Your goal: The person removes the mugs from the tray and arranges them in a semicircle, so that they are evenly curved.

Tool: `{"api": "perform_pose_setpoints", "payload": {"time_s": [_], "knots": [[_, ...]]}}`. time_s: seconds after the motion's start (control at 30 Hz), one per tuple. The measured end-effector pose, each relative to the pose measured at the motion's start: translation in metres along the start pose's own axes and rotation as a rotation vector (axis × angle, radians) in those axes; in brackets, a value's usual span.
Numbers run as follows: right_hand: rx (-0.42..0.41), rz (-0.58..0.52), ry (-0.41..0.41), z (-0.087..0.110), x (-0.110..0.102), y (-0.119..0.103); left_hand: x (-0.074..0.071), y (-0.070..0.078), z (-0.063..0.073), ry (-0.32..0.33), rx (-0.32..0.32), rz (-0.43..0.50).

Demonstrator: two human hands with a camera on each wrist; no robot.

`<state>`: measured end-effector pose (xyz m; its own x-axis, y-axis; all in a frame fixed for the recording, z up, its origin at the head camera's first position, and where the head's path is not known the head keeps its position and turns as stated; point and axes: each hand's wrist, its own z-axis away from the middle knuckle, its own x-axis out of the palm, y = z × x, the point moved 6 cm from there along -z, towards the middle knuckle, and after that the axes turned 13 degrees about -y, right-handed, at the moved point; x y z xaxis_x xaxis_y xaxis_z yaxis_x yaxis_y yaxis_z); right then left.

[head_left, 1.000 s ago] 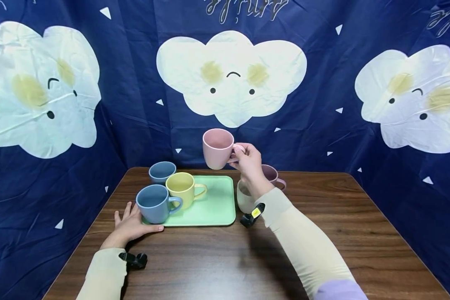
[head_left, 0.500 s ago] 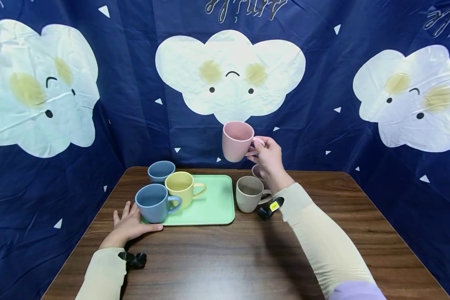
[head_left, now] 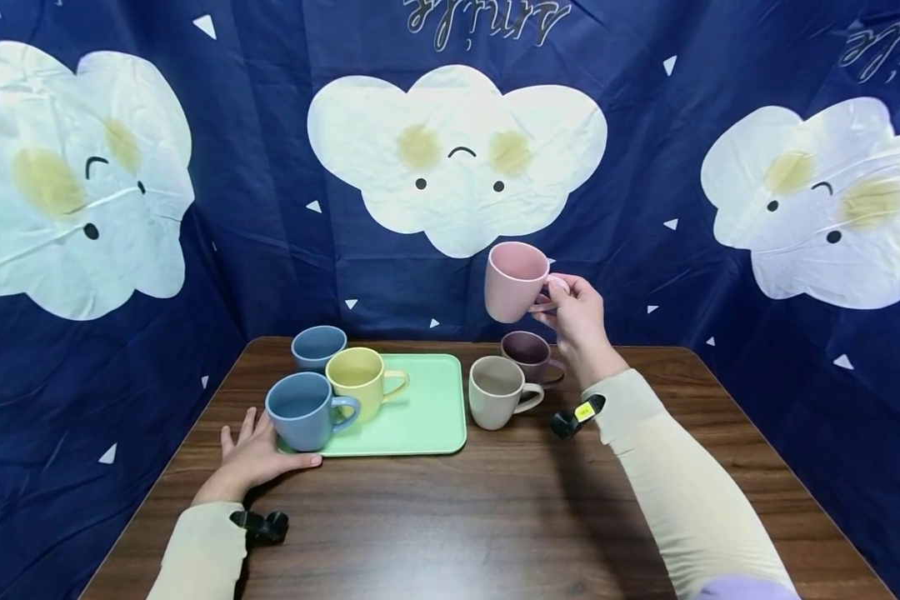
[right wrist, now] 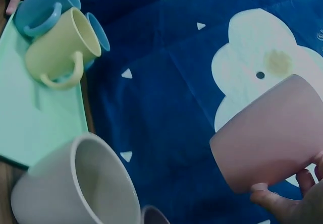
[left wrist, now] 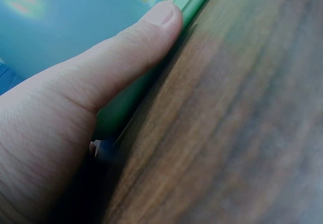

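Observation:
A pink mug (head_left: pixel 512 287) hangs in the air at the back, its handle pinched by my right hand (head_left: pixel 581 321). In the right wrist view, my thumb and fingers show at the lower right beside the pink mug (right wrist: pixel 270 138). My left hand (head_left: pixel 253 462) rests at the front left corner of the green tray (head_left: pixel 429 417), fingers spread and thumb along the front edge. Close to it on the tray stands a blue mug (head_left: pixel 298 421), with a yellow mug (head_left: pixel 354 385) touching or nearly touching it. The thumb (left wrist: pixel 136 42) lies against the tray's rim in the left wrist view.
Another blue mug (head_left: pixel 317 348) stands behind the yellow one; its base is hidden. A beige-grey mug (head_left: pixel 491 400) sits on the wooden table (head_left: pixel 420 525) just right of the tray, with a dark purple mug (head_left: pixel 523 357) behind it. A blue curtain (head_left: pixel 390 283) hangs behind the table.
My right hand has carried the pink mug to the right, from behind the tray to above the purple mug. The beige-grey and purple mugs are uncovered. My left hand stays put.

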<state>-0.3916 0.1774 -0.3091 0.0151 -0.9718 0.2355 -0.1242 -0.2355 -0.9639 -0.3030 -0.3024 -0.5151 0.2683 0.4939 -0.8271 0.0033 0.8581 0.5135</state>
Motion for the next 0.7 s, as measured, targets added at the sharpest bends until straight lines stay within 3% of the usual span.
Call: {"api": "perform_pose_setpoints", "payload": {"time_s": [0.3,0.7], "knots": [[-0.02,-0.023,0.005,-0.003,-0.022,0.0,0.001,-0.007,0.001,0.034,0.014,0.01],[-0.014,-0.027,0.049,-0.004,-0.059,0.011,0.002,-0.005,-0.002,0.033,0.023,0.002]]}}
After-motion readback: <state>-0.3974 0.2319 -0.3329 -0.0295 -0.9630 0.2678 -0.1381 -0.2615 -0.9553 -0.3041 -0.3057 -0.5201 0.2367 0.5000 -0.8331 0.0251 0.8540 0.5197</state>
